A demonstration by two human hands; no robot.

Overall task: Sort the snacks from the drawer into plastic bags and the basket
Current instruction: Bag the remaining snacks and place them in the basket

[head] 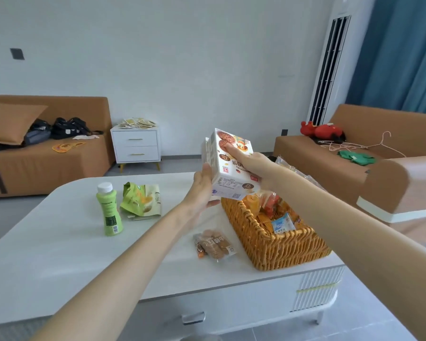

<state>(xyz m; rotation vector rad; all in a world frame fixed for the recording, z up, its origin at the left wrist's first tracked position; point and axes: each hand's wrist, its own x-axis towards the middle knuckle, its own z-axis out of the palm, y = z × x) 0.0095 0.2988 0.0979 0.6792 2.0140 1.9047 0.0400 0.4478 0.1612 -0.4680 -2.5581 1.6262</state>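
Head view: the left grip (202, 185) and right grip (255, 167) both wrap around the cookie box (231, 177), above the basket (280, 249) by the right edge of the bench (59, 254).

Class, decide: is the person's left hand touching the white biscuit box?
Touching. The head view shows the left hand cupping the lower corner of the biscuit box.

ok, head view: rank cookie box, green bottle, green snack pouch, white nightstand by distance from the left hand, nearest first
1. cookie box: held in the left hand.
2. green snack pouch: on the table, to the hand's left.
3. green bottle: further left on the table.
4. white nightstand: far across the room.
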